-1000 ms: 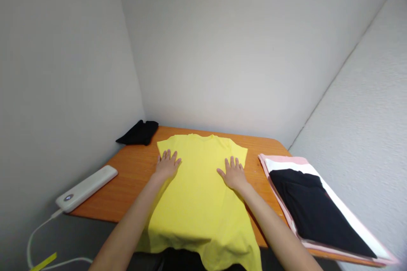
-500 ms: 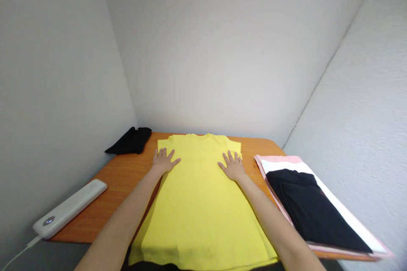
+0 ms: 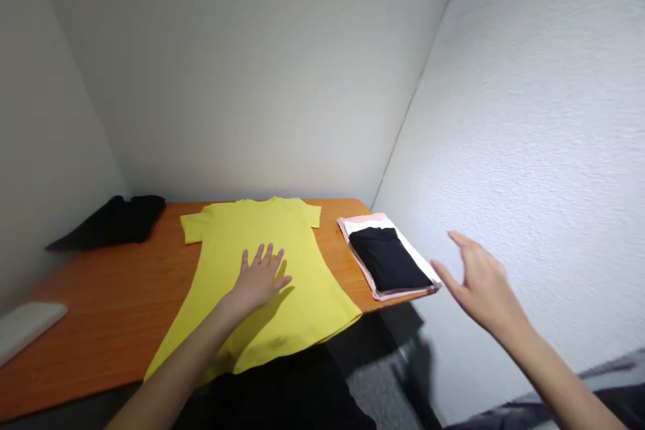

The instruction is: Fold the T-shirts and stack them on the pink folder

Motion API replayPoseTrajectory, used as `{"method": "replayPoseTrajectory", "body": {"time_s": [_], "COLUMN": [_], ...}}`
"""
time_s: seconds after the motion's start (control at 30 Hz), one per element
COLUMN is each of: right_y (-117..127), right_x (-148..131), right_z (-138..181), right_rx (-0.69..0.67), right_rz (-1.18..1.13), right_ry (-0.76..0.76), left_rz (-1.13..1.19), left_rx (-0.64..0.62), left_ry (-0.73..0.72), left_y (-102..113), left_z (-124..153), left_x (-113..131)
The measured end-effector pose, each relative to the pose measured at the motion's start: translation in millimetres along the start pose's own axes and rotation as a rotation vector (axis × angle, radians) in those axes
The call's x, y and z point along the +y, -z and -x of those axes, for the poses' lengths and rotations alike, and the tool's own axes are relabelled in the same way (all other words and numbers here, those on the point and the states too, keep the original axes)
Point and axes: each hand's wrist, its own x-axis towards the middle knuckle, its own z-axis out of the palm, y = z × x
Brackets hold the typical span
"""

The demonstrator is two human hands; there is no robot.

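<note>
A yellow T-shirt (image 3: 267,235) lies spread out on the wooden table, its collar toward the far wall and its hem at the near edge. Over the middle of it hovers or rests my left hand (image 3: 259,279), fingers spread and holding nothing; a shadow falls on the cloth beside it. Off to the right, past the table edge, my right hand (image 3: 481,282) is in the air with thumb and fingers apart and nothing in it. The nearest things to that hand are folded clothes: a black garment (image 3: 390,259) on top of white and pink ones (image 3: 361,220).
A black cloth item (image 3: 113,222) sits at the table's far left corner. Part of a white power bank (image 3: 30,329) shows at the left edge. Walls stand behind the wooden table (image 3: 111,309) and on both sides. Dark fabric appears at bottom right.
My view has turned to the right. The right hand has left the shirt and swung out right beyond the table edge. My left hand has shifted from the shirt's left side to its middle.
</note>
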Motion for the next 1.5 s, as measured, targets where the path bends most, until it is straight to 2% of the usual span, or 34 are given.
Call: {"method": "replayPoseTrajectory", "body": {"time_s": [0.13,0.23,0.3,0.4,0.47,0.53,0.67,1.03,1.27,1.5], "right_y": [67,100,108,102,93,84,73,58,56,58], "right_x": [92,127,132,122,112,103,94,86,90,87], "right_z": [70,144,198,269,303,322,331,325,328,327], "right_rx": [-0.046,-0.213,-0.379,-0.589,-0.667,-0.681,-0.606,-0.534,-0.506,-0.501], "right_rz": [0.161,0.191,0.249,0.343,0.356,0.362,0.399,0.455,0.387,0.369], "right_ry": [-0.331,-0.663,-0.867,-1.025,-1.086,-1.136,-1.178,-1.233,-1.291,-1.311], "left_rz": [-0.016,-0.032,-0.014,0.024,0.018,-0.003,-0.035,-0.123,-0.148,-0.176], "left_rx": [0.043,0.128,0.19,0.259,0.277,0.27,0.24,0.283,0.23,0.223], "left_ry": [-0.171,-0.283,-0.367,-0.456,-0.473,-0.455,-0.408,-0.377,-0.294,-0.273], "left_y": [-16,-26,-28,-28,-31,-36,-50,-76,-75,-79], "left_z": [20,22,20,19,19,17,11,3,1,0], "left_x": [49,83,106,137,153,163,167,145,132,131]}}
